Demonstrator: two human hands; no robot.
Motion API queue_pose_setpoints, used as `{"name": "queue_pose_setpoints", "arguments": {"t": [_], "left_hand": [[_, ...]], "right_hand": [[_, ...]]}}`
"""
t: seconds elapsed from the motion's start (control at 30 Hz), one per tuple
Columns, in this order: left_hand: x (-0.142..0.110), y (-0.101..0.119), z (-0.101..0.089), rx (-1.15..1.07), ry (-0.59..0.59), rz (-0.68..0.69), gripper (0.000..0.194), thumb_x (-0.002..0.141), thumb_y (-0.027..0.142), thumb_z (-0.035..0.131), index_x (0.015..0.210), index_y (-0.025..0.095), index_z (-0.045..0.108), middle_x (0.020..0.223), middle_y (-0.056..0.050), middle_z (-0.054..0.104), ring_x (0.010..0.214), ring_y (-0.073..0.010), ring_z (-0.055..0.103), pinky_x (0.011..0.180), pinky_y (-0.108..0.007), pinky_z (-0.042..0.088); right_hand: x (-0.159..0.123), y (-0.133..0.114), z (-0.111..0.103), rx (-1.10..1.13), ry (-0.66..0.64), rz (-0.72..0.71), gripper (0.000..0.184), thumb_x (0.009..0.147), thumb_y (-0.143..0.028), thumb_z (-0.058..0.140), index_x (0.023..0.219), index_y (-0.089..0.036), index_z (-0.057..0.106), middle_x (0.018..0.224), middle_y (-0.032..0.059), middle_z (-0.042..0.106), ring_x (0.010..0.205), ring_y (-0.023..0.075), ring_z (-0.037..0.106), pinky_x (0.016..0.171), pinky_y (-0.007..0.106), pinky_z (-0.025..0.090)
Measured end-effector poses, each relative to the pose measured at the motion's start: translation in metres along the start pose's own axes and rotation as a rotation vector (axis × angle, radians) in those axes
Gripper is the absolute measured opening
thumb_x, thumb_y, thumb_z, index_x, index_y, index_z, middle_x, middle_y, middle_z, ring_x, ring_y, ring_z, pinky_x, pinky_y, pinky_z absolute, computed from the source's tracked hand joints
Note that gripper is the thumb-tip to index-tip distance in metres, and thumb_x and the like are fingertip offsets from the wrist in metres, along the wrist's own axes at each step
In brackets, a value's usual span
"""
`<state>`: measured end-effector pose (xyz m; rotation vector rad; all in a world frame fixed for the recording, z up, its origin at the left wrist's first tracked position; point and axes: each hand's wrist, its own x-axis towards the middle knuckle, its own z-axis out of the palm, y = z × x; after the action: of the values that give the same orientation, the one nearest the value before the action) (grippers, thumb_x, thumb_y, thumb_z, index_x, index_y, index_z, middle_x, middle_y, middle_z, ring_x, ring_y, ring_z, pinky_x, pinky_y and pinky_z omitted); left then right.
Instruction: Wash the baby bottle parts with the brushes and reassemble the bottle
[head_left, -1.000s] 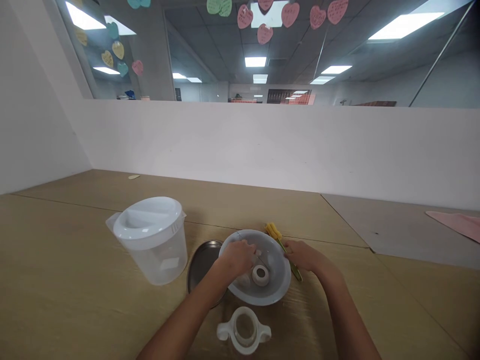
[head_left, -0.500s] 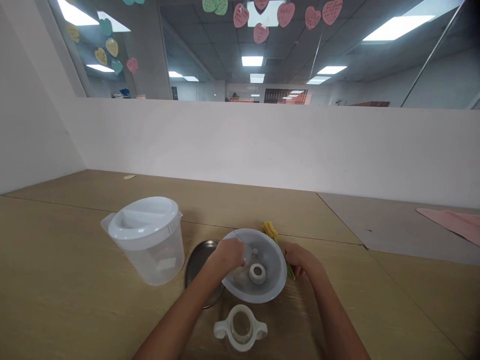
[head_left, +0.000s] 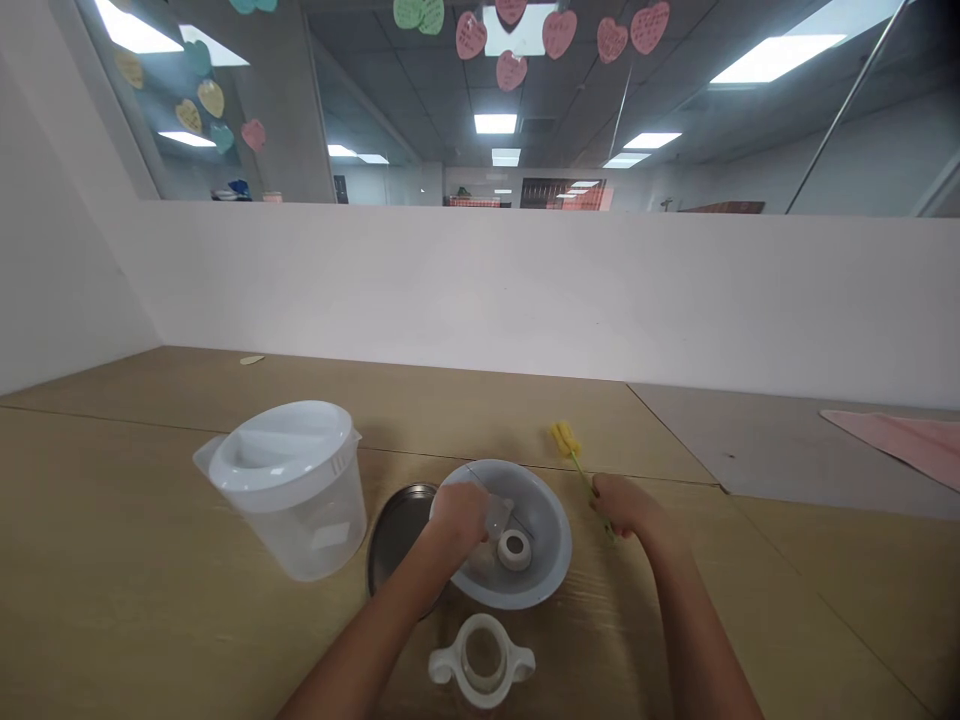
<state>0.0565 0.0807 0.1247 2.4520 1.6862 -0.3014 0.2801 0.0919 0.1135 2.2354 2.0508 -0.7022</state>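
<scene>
The grey bowl [head_left: 517, 590] sits on the bench [head_left: 150, 620] just below the middle of the frame, with a white ring-shaped part [head_left: 514, 549] lying on its floor. The left hand [head_left: 459, 516] reaches in over the bowl's left rim and pinches a small clear plastic piece [head_left: 498, 519] between its fingertips; the piece is held just above and to the upper left of the ring, apparently not touching it.

To the right of the bowl, the right hand [head_left: 628, 506] is closed around the thin green handle of a bottle brush [head_left: 577, 462]. The brush's long axis runs from the grip up and to the left, ending in a yellow sponge head that hovers or rests near the bench, just beyond the bowl's upper right rim. The head thus lies nearer the bowl than the grip does, and the held piece lies left and below the head, across the bowl's rim.

Both forearms enter from the bottom of the frame, converging toward the bowl, the left wrist bent down into it, the right hand knuckles-up beside it.

A dark metal lid [head_left: 397, 535] lies flat, tucked partly under the bowl's left edge. Further left stands a clear plastic jug [head_left: 289, 500] with its white lid on. A white two-handled collar [head_left: 481, 660] lies at the bottom centre, near the bowl. A pink cloth [head_left: 904, 440] lies at the right edge.
</scene>
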Motion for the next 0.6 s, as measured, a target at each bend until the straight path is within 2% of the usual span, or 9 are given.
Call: {"name": "queue_pose_setpoints", "arguments": {"t": [0.1,0.2,0.33,0.47,0.6], "left_hand": [[0.004,0.003,-0.001,0.008,-0.009,-0.007,0.032,0.074,0.033,0.067,0.095,0.009,0.069,0.099,-0.018,0.069,0.092,-0.0301,0.066,0.077,-0.036,0.052],[0.006,0.007,0.000,0.005,-0.023,0.037,0.034,0.076,0.036,0.064,0.099,0.011,0.068,0.100,-0.016,0.069,0.094,-0.0297,0.065,0.078,-0.037,0.051],[0.007,0.010,0.003,0.020,-0.025,0.081,0.030,0.079,0.029,0.061,0.100,0.009,0.067,0.103,-0.017,0.068,0.098,-0.0295,0.064,0.080,-0.038,0.051],[0.008,0.007,0.006,0.033,-0.021,0.073,0.020,0.076,0.023,0.060,0.091,0.013,0.070,0.094,-0.014,0.071,0.092,-0.0276,0.066,0.075,-0.035,0.052],[0.007,0.005,0.006,0.039,0.025,0.025,0.020,0.076,0.019,0.059,0.091,0.011,0.070,0.094,-0.018,0.070,0.093,-0.0287,0.066,0.075,-0.036,0.052]], "right_hand": [[-0.011,-0.004,-0.010,-0.078,0.044,-0.022,0.029,0.083,-0.013,0.038,0.091,-0.012,0.065,0.071,0.0114,0.067,0.059,0.0165,0.062,0.052,0.023,0.036],[-0.019,-0.005,-0.014,-0.147,0.118,-0.025,0.030,0.085,-0.013,0.036,0.092,-0.013,0.065,0.083,0.0127,0.068,0.070,0.0176,0.063,0.054,0.024,0.033],[-0.023,-0.001,-0.016,-0.189,0.175,-0.028,0.026,0.087,-0.015,0.037,0.091,-0.012,0.063,0.091,0.0127,0.068,0.080,0.0191,0.062,0.056,0.024,0.030],[-0.027,0.000,-0.019,-0.164,0.166,-0.019,0.026,0.088,-0.017,0.037,0.093,-0.011,0.061,0.090,0.0131,0.067,0.080,0.0196,0.061,0.057,0.025,0.030],[-0.032,-0.001,-0.022,-0.156,0.172,-0.029,0.025,0.088,-0.017,0.037,0.091,-0.010,0.061,0.089,0.0132,0.067,0.078,0.0191,0.060,0.057,0.025,0.030]]}}
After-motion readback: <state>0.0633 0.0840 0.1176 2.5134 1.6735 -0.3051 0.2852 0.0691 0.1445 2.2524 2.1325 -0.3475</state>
